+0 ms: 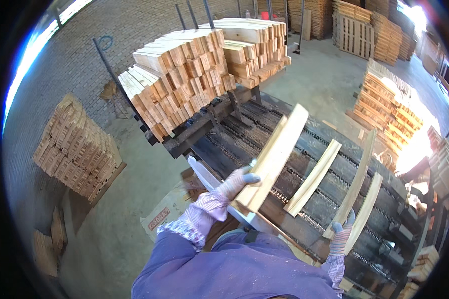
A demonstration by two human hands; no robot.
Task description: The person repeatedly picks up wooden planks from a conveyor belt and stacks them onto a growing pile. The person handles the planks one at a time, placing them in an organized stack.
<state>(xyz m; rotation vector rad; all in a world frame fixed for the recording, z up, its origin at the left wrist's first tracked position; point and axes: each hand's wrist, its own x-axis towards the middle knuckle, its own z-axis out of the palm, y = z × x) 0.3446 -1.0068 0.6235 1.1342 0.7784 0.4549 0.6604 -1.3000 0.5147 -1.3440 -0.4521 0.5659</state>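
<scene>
My left hand (238,182), in a striped knit glove with bluish fingertips, is closed on the near end of a small stack of pale wooden boards (280,154). The stack rests lengthwise on a dark metal chain conveyor (264,130). At the near end of a long, slightly bowed wooden plank (355,182), my right hand (341,233), gloved alike, grips with thumb and fingers. Just right of that hand lies a shorter wooden strip (366,212). Between my hands another pale board (314,177) lies across the chains. The undersides of my fingers are hidden.
Beyond the conveyor, a metal rack (184,144) with upright posts holds large piles of cut timber (184,74). A stacked wood pile (80,149) stands on the floor at left, another pile (391,109) at right. A printed sack (159,217) lies near my left elbow.
</scene>
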